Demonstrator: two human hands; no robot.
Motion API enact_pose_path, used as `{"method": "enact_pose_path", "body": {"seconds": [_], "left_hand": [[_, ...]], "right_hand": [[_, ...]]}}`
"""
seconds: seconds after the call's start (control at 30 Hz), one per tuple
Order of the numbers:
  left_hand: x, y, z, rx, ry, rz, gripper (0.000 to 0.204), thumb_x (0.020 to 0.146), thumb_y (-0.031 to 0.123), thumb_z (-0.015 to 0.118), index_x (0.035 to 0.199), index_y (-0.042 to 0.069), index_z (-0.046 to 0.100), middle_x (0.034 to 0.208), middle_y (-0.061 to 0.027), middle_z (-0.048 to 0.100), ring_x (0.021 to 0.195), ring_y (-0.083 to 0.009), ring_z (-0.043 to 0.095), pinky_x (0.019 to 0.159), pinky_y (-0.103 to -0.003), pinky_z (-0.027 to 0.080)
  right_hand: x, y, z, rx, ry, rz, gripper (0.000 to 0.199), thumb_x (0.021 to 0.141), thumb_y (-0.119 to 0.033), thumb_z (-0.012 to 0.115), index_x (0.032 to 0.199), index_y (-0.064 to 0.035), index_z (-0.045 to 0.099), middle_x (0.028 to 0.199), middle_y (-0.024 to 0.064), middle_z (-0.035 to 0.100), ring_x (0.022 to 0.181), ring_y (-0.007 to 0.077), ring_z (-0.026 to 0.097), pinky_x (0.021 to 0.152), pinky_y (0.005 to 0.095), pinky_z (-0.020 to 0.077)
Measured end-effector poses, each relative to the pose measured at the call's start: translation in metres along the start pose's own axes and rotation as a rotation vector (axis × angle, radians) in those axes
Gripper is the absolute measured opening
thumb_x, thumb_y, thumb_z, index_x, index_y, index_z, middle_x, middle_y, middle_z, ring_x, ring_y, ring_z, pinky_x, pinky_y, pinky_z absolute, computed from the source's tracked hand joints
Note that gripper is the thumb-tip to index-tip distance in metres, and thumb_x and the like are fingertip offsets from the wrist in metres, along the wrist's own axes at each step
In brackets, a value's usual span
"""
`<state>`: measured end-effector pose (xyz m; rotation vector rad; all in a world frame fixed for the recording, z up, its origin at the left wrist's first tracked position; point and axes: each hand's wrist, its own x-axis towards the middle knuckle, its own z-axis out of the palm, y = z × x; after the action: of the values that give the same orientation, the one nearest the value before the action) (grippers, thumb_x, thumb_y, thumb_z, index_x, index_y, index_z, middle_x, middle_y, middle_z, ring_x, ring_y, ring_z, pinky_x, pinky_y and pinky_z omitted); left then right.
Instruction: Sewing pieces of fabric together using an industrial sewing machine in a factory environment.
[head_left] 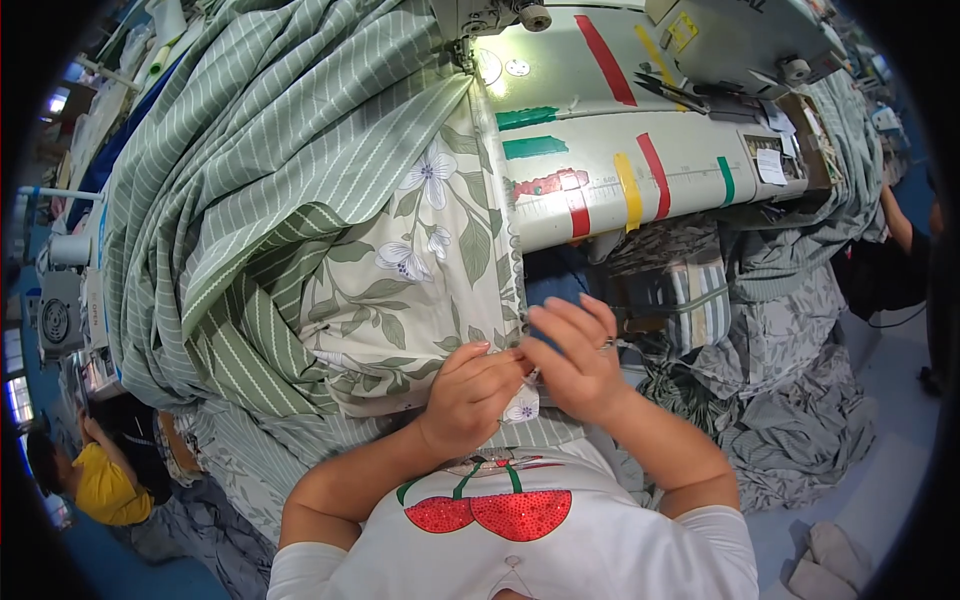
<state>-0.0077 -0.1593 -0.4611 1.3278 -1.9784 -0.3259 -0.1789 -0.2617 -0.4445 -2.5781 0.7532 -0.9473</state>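
Observation:
A cream fabric (pixel 445 240) with green leaves and pale flowers lies in front of me, its right edge running up to the sewing machine's needle area (pixel 464 62). My left hand (pixel 470 392) has its fingers closed on that edge near my body. Close against it, my right hand (pixel 578 365) has its fingers raised and spread, slightly blurred; its thumb side is by the fabric edge. Whether the right fingertips touch the cloth is hard to see. Green-and-white striped fabric (pixel 270 130) joins the floral piece and piles up on the left.
The pale machine bed (pixel 560 205) carries red, yellow and green tape strips. Scissors (pixel 672 92) and a small box (pixel 812 130) sit at its right. More printed cloth (pixel 790 400) hangs at the right. A person in yellow (pixel 105 485) is at far left, another person's arm (pixel 897 215) at far right.

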Motion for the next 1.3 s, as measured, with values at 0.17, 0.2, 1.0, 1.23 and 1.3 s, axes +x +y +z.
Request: {"method": "enact_pose_path", "body": {"seconds": [0.17, 0.2, 1.0, 1.23, 1.3], "left_hand": [[0.005, 0.012, -0.013, -0.062, -0.07, -0.092, 0.025, 0.07, 0.007, 0.063, 0.094, 0.0, 0.062, 0.107, -0.0075, 0.059, 0.102, -0.0212, 0.057, 0.093, -0.043, 0.039], [0.011, 0.015, -0.024, -0.054, -0.019, -0.038, 0.025, 0.07, 0.007, 0.063, 0.094, 0.0, 0.062, 0.107, -0.0075, 0.059, 0.102, -0.0212, 0.057, 0.093, -0.043, 0.039], [0.095, 0.083, -0.129, 0.551, -0.199, 0.052, 0.014, 0.067, 0.008, 0.06, 0.08, 0.009, 0.063, 0.079, -0.0074, 0.059, 0.063, -0.0172, 0.057, 0.047, -0.027, 0.043], [0.062, 0.058, -0.036, 0.143, -0.479, -0.166, 0.009, 0.072, 0.006, 0.056, 0.071, 0.005, 0.047, 0.049, -0.0069, 0.052, 0.039, -0.02, 0.054, 0.034, -0.032, 0.04], [0.052, 0.056, -0.031, 0.089, -0.424, -0.209, 0.009, 0.072, 0.006, 0.056, 0.073, 0.003, 0.047, 0.045, -0.007, 0.05, 0.036, -0.0215, 0.052, 0.032, -0.033, 0.039]], "right_hand": [[0.019, 0.01, 0.017, 0.061, -0.067, -0.332, 0.02, 0.069, -0.003, 0.063, 0.088, -0.0029, 0.065, 0.1, 0.0092, 0.065, 0.102, 0.0236, 0.061, 0.095, 0.0427, 0.0393], [0.021, 0.011, 0.017, 0.089, -0.088, -0.322, 0.019, 0.069, -0.003, 0.062, 0.088, -0.0025, 0.066, 0.1, 0.0094, 0.065, 0.102, 0.0235, 0.062, 0.096, 0.0428, 0.0392], [0.022, -0.001, -0.007, 0.164, -0.108, -0.24, 0.022, 0.07, -0.007, 0.061, 0.09, -0.001, 0.065, 0.101, 0.009, 0.064, 0.102, 0.0226, 0.061, 0.098, 0.044, 0.0367], [0.014, 0.001, -0.007, 0.148, -0.084, -0.161, 0.016, 0.068, -0.012, 0.061, 0.082, -0.0035, 0.063, 0.106, 0.0087, 0.063, 0.105, 0.0218, 0.059, 0.103, 0.0455, 0.0316], [0.012, 0.006, -0.008, 0.027, -0.024, -0.251, 0.013, 0.066, -0.013, 0.061, 0.077, -0.0047, 0.062, 0.108, 0.0085, 0.062, 0.106, 0.0213, 0.059, 0.105, 0.0462, 0.0286]]}}
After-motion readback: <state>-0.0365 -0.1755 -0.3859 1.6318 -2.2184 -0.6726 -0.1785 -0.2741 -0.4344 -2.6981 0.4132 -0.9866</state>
